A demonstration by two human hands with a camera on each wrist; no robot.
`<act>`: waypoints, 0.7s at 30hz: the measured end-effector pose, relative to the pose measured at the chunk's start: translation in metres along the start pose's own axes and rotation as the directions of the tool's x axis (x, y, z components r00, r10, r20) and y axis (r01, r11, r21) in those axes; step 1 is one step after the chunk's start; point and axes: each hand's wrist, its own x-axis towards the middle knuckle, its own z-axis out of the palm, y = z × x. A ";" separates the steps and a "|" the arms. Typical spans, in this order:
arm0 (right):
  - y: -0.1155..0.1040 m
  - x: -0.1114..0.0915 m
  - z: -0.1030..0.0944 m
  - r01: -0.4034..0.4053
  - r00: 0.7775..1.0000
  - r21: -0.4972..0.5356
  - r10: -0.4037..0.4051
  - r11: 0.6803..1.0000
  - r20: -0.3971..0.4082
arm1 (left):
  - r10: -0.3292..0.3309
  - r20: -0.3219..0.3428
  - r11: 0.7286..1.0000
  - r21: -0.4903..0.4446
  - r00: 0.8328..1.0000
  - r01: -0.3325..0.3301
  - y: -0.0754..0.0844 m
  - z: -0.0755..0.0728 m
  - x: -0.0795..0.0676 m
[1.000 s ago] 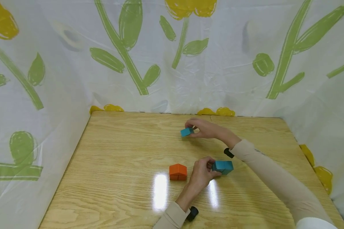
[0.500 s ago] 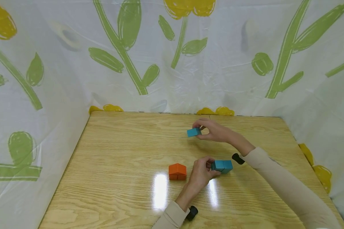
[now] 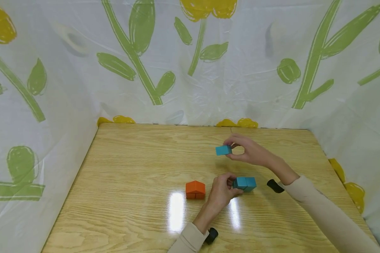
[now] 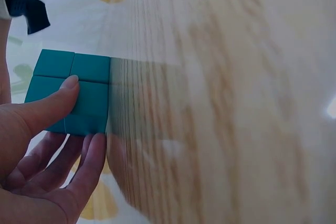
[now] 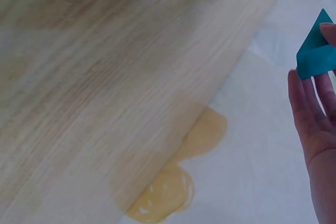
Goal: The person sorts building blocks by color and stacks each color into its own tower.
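Note:
In the head view, my left hand grips a compact stack of teal blocks standing on the wooden table. The left wrist view shows the thumb across the front of the blocks, with the other fingers against a neighbouring side. Farther back, my right hand pinches a single teal block between thumb and fingers, above the tabletop. Its triangular end shows in the right wrist view, where this prism block is partly cut off by the frame edge.
Left of my left hand, an orange block group with a peaked top stands on the wooden table. A white cloth printed with flowers and leaves hangs around the table's back and sides. Black wrist devices stick out at both sleeves.
My right hand has moved right and slightly nearer with the teal prism block, which now shows more of its flat face. My left hand stays on the stack.

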 end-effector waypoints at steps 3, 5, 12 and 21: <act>-0.004 -0.009 -0.002 0.010 1.000 -0.004 -0.010 1.000 -0.014 | 0.011 -0.003 1.000 0.010 1.000 -0.011 0.000 0.000 0.000; -0.006 -0.016 -0.002 0.021 0.999 -0.006 -0.021 1.000 -0.026 | 0.023 -0.005 1.000 0.017 1.000 -0.023 0.000 0.000 0.000; -0.014 -0.036 -0.005 0.011 0.999 0.006 -0.011 1.000 -0.046 | 0.018 0.000 1.000 0.017 1.000 -0.018 -0.001 0.000 0.000; -0.021 -0.063 -0.005 0.000 0.998 0.011 0.001 1.000 -0.065 | 0.027 0.005 1.000 0.008 1.000 -0.027 -0.001 0.000 0.000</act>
